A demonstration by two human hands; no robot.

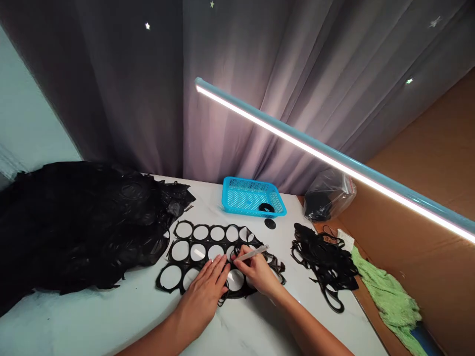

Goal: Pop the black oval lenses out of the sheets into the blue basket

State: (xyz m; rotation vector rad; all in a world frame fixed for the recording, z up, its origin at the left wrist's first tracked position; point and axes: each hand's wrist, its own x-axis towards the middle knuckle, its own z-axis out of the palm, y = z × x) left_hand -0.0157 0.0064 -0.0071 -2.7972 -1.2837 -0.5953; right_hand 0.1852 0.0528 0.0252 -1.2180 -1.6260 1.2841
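Note:
A black rubbery sheet (208, 243) with rows of round cut-out holes lies on the white table, its right edge ragged with loose strips. My left hand (206, 291) rests flat on the sheet's lower middle, fingers stretched out. In my right hand (260, 273) a slim, pale, pen-like tool (256, 251) is pinched between the fingers. Its tip is near a hole right of the middle; the fingers hide what it touches. Behind the sheet, a black disc (270, 224) lies in front of a blue perforated basket (232, 211), which holds black rings or discs (266, 207).
A large heap of black sheets (85, 227) covers the left side. Tangled black scraps (328, 259) lie at right, beside a green cloth (389, 296) and a clear bag (326, 195) with black contents. A lit tube lamp (297, 141) slants above the table (118, 321).

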